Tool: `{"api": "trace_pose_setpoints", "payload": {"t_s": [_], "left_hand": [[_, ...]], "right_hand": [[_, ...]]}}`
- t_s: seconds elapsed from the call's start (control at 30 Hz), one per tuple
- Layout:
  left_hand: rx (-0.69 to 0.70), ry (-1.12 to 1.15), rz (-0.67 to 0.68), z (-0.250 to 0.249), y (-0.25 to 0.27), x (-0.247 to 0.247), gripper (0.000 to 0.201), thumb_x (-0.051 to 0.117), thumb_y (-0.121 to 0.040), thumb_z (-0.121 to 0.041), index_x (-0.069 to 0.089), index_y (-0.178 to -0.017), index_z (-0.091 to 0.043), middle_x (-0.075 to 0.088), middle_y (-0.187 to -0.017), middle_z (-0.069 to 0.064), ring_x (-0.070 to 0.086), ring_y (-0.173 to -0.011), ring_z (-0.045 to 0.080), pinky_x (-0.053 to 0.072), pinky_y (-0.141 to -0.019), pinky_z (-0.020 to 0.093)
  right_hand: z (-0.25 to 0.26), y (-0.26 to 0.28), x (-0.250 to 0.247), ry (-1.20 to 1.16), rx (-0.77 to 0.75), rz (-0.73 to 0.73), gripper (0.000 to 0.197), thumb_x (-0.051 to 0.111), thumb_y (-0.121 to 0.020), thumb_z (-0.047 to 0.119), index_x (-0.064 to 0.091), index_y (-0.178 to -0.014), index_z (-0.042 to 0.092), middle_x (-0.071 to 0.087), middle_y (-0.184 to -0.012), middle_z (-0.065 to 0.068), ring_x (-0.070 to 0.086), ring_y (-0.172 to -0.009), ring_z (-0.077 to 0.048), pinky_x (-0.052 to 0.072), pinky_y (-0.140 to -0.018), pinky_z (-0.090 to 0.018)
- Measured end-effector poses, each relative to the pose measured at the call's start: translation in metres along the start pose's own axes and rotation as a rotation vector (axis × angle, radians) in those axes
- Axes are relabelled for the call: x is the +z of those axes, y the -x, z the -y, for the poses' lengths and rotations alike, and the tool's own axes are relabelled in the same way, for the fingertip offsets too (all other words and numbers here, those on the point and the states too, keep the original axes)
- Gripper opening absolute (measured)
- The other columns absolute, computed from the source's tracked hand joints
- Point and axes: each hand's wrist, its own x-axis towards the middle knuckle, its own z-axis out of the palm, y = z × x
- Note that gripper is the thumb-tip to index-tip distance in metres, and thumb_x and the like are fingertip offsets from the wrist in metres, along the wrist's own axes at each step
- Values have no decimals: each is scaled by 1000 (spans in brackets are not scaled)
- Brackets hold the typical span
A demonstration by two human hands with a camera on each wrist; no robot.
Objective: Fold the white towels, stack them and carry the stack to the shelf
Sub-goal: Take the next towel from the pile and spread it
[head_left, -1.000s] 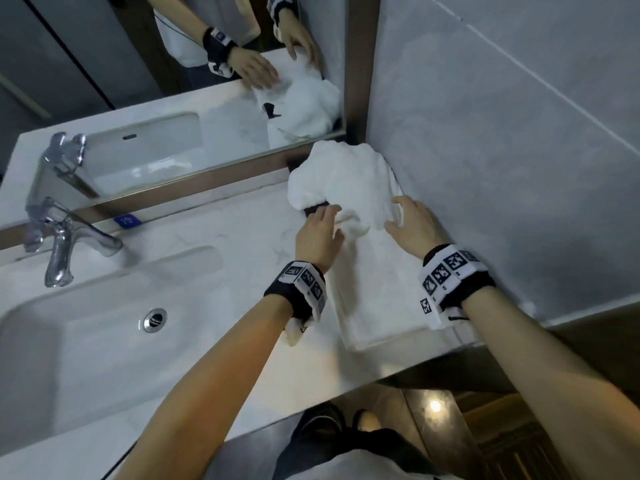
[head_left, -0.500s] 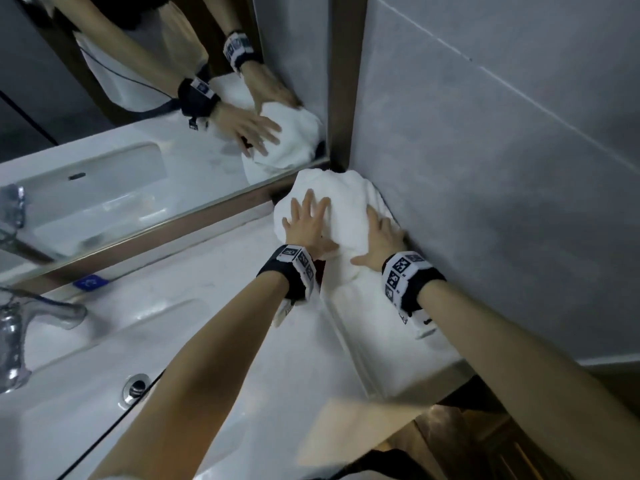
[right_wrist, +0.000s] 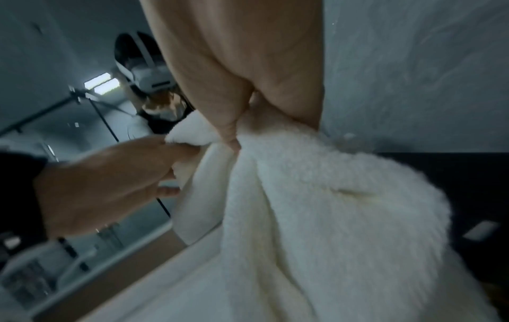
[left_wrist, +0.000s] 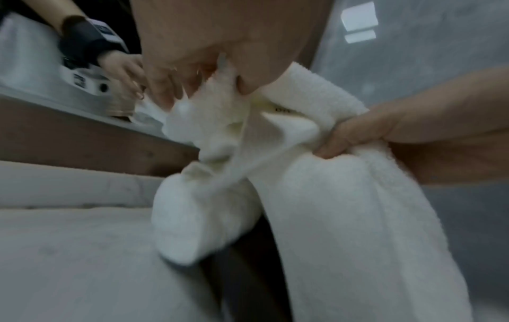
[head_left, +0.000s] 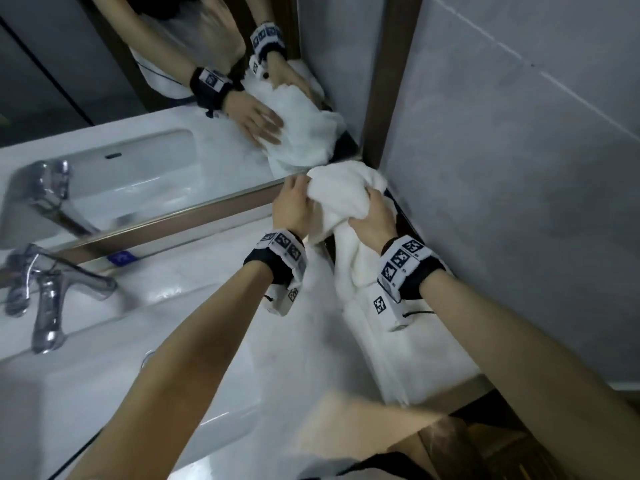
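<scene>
Bunched white towel [head_left: 341,192] lifted above folded towel [head_left: 408,355].

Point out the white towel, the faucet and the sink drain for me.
white towel [head_left: 341,192], head view, on the bunched part between the two hands.
faucet [head_left: 48,306], head view, on the upright chrome body.
sink drain [head_left: 147,357], head view, on the sliver showing beside the left forearm.

Wall [head_left: 519,168] and mirror [head_left: 138,140] box in the counter [head_left: 214,271] corner.
</scene>
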Motion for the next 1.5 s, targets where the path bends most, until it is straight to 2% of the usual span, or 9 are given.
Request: {"api": "trace_pose_setpoints", "payload": {"t_s": [0.13, 0.27, 0.5, 0.67, 0.77, 1.0, 1.2, 1.37, 1.5], "left_hand": [[-85, 226, -159, -7, 0, -38, 20, 46, -91, -8, 52, -105, 4, 56, -108, 25, 55, -97, 35, 36, -72, 32], [-173, 302, -282, -8, 14, -71, 11, 43, -95, -20, 43, -93, -9, 63, -96, 21, 58, -89, 32, 36, -67, 31], [-253, 165, -327, 14, 65, -98, 23, 50, -93, -20, 53, -108, -3, 67, -95, 18, 61, -90, 33, 42, -70, 33], [-312, 106, -218, 23, 103, -90, 27, 55, -92, -26, 60, -103, -1, 67, -97, 18, 59, -89, 28, 42, -73, 33], [-310, 80, -178, 18, 122, -81, 22, 55, -92, -23, 55, -90, -2, 59, -85, 17, 52, -79, 26, 30, -62, 28], [-438, 189, -91, 25, 165, -52, 25, 58, -90, -13, 60, -113, -3, 66, -116, 13, 63, -106, 26, 46, -82, 25], [-542, -57, 276, 34, 212, -11, 46, 60, -88, -14, 49, -133, -11, 47, -140, 12, 45, -129, 28, 36, -105, 33], [-574, 39, 166, 32, 238, 4, 66, 65, -81, -2, 37, -140, -9, 29, -148, 13, 39, -133, 29, 33, -108, 31], [-678, 85, 111, 32, 244, 1, 84, 68, -80, -10, 16, -147, -9, 26, -150, 18, 40, -132, 33, 36, -108, 38]], "right_hand": [[46, 4, 0, -344, -58, 123, 40, 48, -91, 1, 41, -129, -10, 53, -125, -29, 52, -114, -38, 42, -72, -15], [71, 10, -1, -456, -25, 231, 31, 56, -83, 17, 55, -114, 12, 64, -109, -8, 61, -98, -21, 51, -86, -38], [63, 36, 2, -378, -57, 310, 33, 63, -80, 31, 58, -110, 18, 66, -105, -2, 63, -98, -18, 51, -84, -35], [44, 55, -9, -296, -40, 394, 24, 64, -77, 34, 63, -86, 11, 66, -89, -6, 64, -86, -19, 49, -77, -36], [33, 61, -19, -353, 79, 406, 43, 62, -80, 34, 61, -110, 4, 67, -107, -10, 64, -98, -25, 52, -89, -39], [-11, 68, -62, -493, 266, 432, 59, 65, -78, 37, 55, -129, 10, 63, -123, -11, 59, -114, -31, 44, -104, -44], [-71, 80, -85, 194, 175, 261, 58, 58, -88, 22, 38, -137, -1, 45, -140, -21, 45, -128, -36, 36, -103, -35], [-90, 91, -86, 372, -117, -11, 47, 53, -85, 8, 47, -130, 13, 45, -136, -18, 40, -126, -35, 29, -109, -39], [-75, 98, -77, 263, -174, 127, 45, 55, -90, 29, 49, -129, 7, 56, -129, -15, 49, -121, -33, 38, -103, -39]]}}
